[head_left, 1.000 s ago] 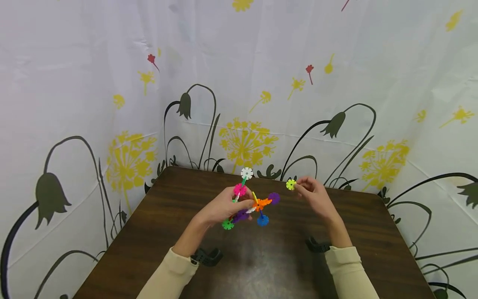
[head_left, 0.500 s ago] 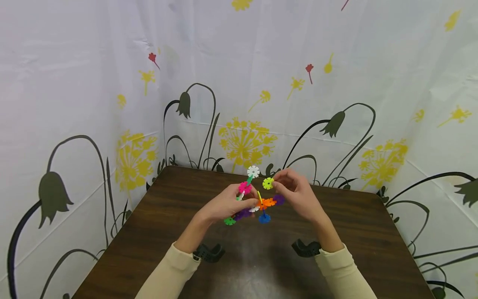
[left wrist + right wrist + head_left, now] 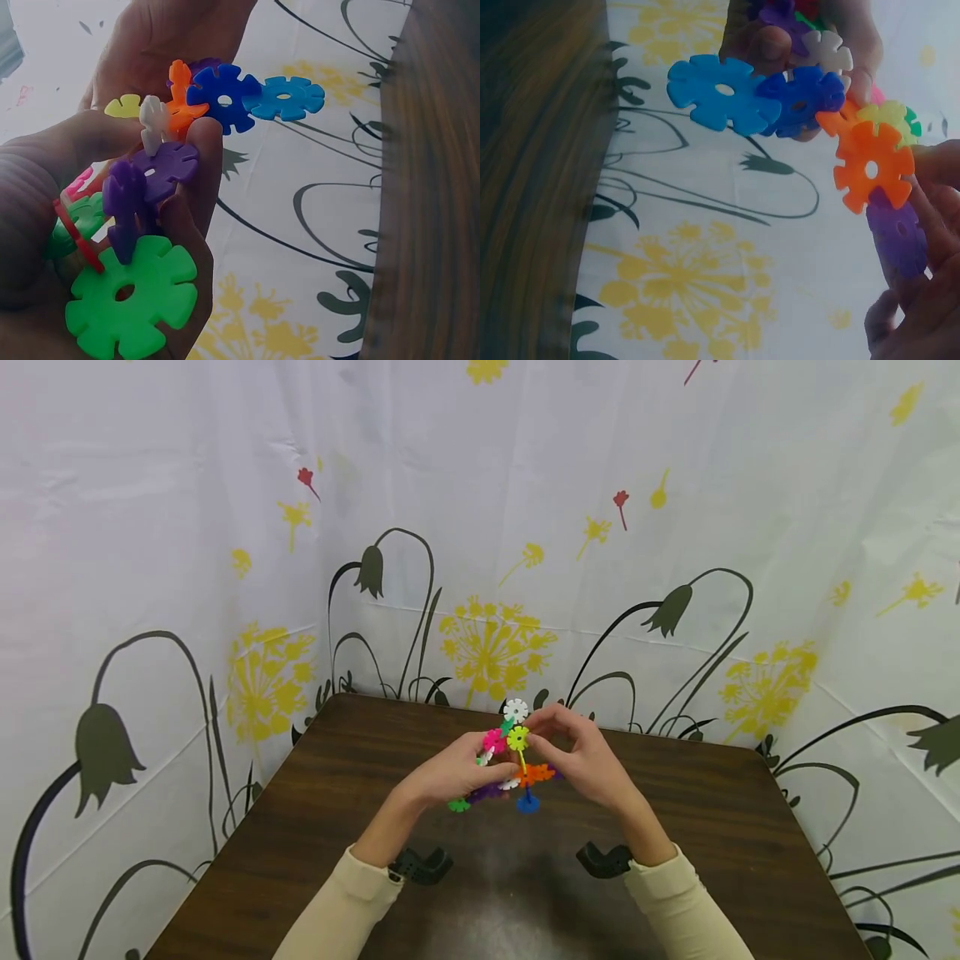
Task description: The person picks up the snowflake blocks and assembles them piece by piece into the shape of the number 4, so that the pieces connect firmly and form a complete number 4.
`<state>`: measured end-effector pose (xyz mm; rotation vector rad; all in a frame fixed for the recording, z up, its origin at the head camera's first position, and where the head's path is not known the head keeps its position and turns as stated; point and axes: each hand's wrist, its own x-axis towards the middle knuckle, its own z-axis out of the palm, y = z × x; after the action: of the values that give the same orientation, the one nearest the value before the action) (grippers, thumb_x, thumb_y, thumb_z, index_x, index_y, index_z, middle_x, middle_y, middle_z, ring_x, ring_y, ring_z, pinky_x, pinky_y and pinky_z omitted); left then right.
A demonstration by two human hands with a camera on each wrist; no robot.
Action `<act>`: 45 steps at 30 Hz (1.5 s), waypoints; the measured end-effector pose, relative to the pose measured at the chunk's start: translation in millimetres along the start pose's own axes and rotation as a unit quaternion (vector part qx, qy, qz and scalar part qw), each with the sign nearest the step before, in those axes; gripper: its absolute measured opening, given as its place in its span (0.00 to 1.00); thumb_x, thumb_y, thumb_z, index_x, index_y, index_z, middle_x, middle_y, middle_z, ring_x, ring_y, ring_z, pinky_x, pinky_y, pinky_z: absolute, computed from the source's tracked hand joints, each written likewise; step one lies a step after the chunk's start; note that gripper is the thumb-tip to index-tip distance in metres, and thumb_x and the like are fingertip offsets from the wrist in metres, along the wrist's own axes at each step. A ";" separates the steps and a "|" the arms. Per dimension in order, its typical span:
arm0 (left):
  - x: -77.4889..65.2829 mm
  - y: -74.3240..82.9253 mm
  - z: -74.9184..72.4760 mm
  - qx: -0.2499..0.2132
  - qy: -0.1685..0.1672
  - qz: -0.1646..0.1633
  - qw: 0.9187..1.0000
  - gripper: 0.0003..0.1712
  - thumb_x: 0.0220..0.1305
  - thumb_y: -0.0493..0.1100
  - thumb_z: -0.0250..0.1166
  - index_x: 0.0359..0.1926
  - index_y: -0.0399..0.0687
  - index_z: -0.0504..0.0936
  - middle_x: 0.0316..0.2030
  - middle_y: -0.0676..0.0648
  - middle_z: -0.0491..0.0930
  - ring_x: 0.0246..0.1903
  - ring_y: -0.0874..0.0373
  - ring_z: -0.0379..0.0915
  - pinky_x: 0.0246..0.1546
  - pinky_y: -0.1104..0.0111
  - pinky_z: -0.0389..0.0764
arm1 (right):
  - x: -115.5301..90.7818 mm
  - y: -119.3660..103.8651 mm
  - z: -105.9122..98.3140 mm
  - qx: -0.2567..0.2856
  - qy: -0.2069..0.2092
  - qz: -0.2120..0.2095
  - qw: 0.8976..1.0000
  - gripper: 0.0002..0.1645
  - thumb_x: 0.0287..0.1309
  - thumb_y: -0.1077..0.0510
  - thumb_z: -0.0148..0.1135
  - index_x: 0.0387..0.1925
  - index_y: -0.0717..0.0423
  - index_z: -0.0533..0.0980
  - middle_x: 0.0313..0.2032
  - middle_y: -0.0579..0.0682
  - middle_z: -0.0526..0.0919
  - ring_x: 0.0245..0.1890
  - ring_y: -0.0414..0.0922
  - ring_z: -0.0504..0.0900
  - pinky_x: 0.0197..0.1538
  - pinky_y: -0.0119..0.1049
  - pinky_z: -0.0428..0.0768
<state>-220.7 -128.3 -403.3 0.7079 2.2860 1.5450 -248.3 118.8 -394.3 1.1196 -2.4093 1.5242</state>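
In the head view, my left hand (image 3: pixel 446 770) grips a chain of slotted flower-shaped plastic discs above the table. A white disc (image 3: pixel 515 711) tops one branch, with a pink disc (image 3: pixel 494 741) below. Orange discs (image 3: pixel 536 774) and a blue disc (image 3: pixel 528 805) form the right end. My right hand (image 3: pixel 588 762) pinches a yellow-green disc (image 3: pixel 517 738) at the upper end of a yellow disc (image 3: pixel 522 762); whether their slots are joined cannot be made out. A large green disc (image 3: pixel 169 262) hangs nearest the left wrist camera. The right wrist view shows a purple disc (image 3: pixel 900 238) beside my right fingers.
A dark brown wooden table (image 3: pixel 337 827) lies under both hands. Behind it hangs a white curtain (image 3: pixel 480 485) printed with flowers. Black wrist straps with camera mounts (image 3: pixel 422 866) sit on both forearms.
My right hand has moved left with the yellow-green disc, from apart to the yellow disc on the chain. My left hand has shifted only slightly with the chain.
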 end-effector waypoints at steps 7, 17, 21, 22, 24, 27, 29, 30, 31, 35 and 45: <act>0.5 -4.3 0.2 -0.010 -0.002 0.008 1.000 0.11 0.79 0.49 0.64 0.49 0.47 0.82 0.37 0.47 0.84 0.36 0.49 0.84 0.42 0.61 0.86 | 2.3 4.2 -5.0 -0.033 -0.026 -0.036 0.998 0.16 0.75 0.57 0.67 0.60 0.45 0.84 0.56 0.42 0.89 0.57 0.43 0.85 0.63 0.49 0.83; 1.8 -8.1 -1.0 -0.024 -0.016 -0.002 1.000 0.16 0.80 0.51 0.63 0.59 0.49 0.81 0.43 0.45 0.87 0.38 0.51 0.87 0.45 0.60 0.87 | -2.8 5.7 -4.4 -0.105 -0.060 -0.068 0.990 0.26 0.68 0.53 0.74 0.65 0.40 0.79 0.54 0.37 0.86 0.55 0.38 0.81 0.61 0.52 0.59; 1.7 -6.1 -3.4 -0.018 -0.017 -0.003 1.000 0.17 0.80 0.52 0.63 0.60 0.49 0.81 0.45 0.44 0.88 0.40 0.49 0.88 0.46 0.59 0.87 | -2.3 0.9 -6.8 -0.138 -0.077 -0.078 0.984 0.34 0.63 0.52 0.80 0.67 0.42 0.77 0.53 0.38 0.85 0.54 0.40 0.81 0.59 0.50 0.59; 1.9 -5.8 -3.9 -0.015 -0.016 -0.002 1.000 0.16 0.80 0.52 0.63 0.60 0.49 0.81 0.44 0.44 0.87 0.40 0.49 0.87 0.46 0.59 0.87 | -2.1 -0.6 -7.3 -0.144 -0.079 -0.080 0.983 0.35 0.62 0.52 0.80 0.68 0.43 0.77 0.53 0.39 0.86 0.54 0.41 0.81 0.59 0.49 0.59; 1.8 -5.6 -4.7 -0.015 -0.016 -0.001 1.000 0.16 0.80 0.51 0.63 0.59 0.49 0.81 0.42 0.45 0.87 0.39 0.49 0.86 0.45 0.59 0.87 | -1.8 -3.6 -7.8 -0.157 -0.085 -0.082 0.980 0.37 0.61 0.53 0.81 0.69 0.45 0.76 0.53 0.40 0.87 0.54 0.42 0.83 0.60 0.49 0.61; 1.4 -6.1 -5.4 -0.022 -0.016 -0.001 1.000 0.14 0.80 0.50 0.64 0.57 0.48 0.82 0.41 0.46 0.87 0.39 0.50 0.86 0.45 0.60 0.87 | -1.7 -7.0 -6.1 -0.164 -0.096 -0.085 0.978 0.39 0.60 0.54 0.82 0.70 0.48 0.75 0.53 0.41 0.89 0.54 0.41 0.87 0.62 0.48 0.65; 0.5 -6.7 -5.5 -0.034 -0.022 -0.002 0.999 0.14 0.80 0.49 0.64 0.57 0.47 0.82 0.43 0.44 0.87 0.38 0.51 0.86 0.45 0.60 0.88 | -2.6 -8.9 -4.3 -0.168 -0.099 -0.084 0.977 0.39 0.60 0.54 0.81 0.70 0.48 0.74 0.51 0.41 0.89 0.52 0.39 0.88 0.63 0.48 0.68; -0.2 -6.5 -5.8 -0.040 -0.025 -0.004 0.999 0.14 0.79 0.49 0.64 0.57 0.47 0.82 0.44 0.42 0.87 0.38 0.51 0.87 0.45 0.59 0.88 | -3.1 -9.8 -3.6 -0.167 -0.099 -0.084 0.977 0.39 0.61 0.54 0.81 0.70 0.48 0.74 0.50 0.40 0.89 0.51 0.38 0.88 0.63 0.48 0.69; -0.7 -6.4 -5.8 -0.046 -0.029 -0.005 0.999 0.15 0.79 0.48 0.65 0.58 0.46 0.81 0.45 0.40 0.87 0.38 0.50 0.87 0.45 0.59 0.89 | -3.8 -10.5 -3.1 -0.167 -0.098 -0.084 0.977 0.39 0.61 0.54 0.81 0.70 0.47 0.74 0.49 0.39 0.89 0.50 0.37 0.88 0.62 0.48 0.70; -1.5 -5.2 -6.1 -0.054 -0.037 0.003 0.998 0.16 0.80 0.48 0.65 0.59 0.45 0.81 0.47 0.36 0.86 0.39 0.48 0.87 0.45 0.57 0.89 | -5.2 -12.5 -3.0 -0.164 -0.087 -0.091 0.978 0.37 0.61 0.55 0.81 0.70 0.46 0.75 0.46 0.38 0.88 0.46 0.38 0.86 0.54 0.40 0.76; 0.2 -6.0 -7.0 -0.016 -0.038 0.034 0.999 0.16 0.79 0.49 0.64 0.59 0.46 0.81 0.41 0.47 0.85 0.38 0.51 0.83 0.43 0.62 0.87 | -7.6 -10.6 -4.2 -0.154 -0.081 -0.081 0.981 0.40 0.59 0.58 0.81 0.71 0.55 0.76 0.47 0.45 0.89 0.48 0.41 0.84 0.42 0.35 0.83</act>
<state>-225.7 -135.5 -406.2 0.8291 2.1985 1.5538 -237.5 123.7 -387.4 1.3723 -2.4698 1.0030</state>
